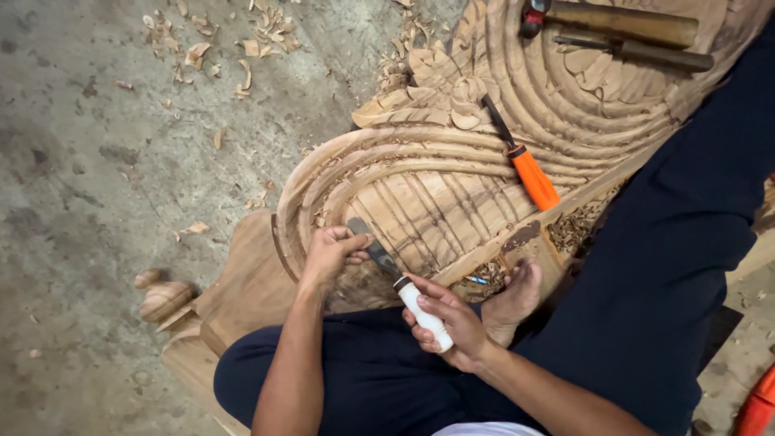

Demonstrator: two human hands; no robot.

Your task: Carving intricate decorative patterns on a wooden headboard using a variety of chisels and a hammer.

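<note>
The right hand [454, 324] is wrapped around the white handle of a chisel [397, 282], fingers curled over it and thumb along the top. The left hand [331, 252] sits just ahead of it, fingertips pinched around the chisel's dark metal blade near its tip. The chisel runs at a slant between the two hands, handle toward the body, blade tip pressed down onto the carved wooden panel [420, 194] right under the left hand's fingers.

The panel spreads away from both hands, cut with curved ridges and fluted grooves. Beside the right hand, a bare foot [517, 295] rests against the panel's near edge, with dark trousers [646, 266] beyond it. Farther out past the hands, an orange-handled chisel [525, 165] lies on the carving. At the far end lie a wooden-handled mallet [613, 20] and another wooden-handled tool [638, 50]. Beyond the left hand, wood shavings [242, 40] are scattered on the concrete floor [97, 161].
</note>
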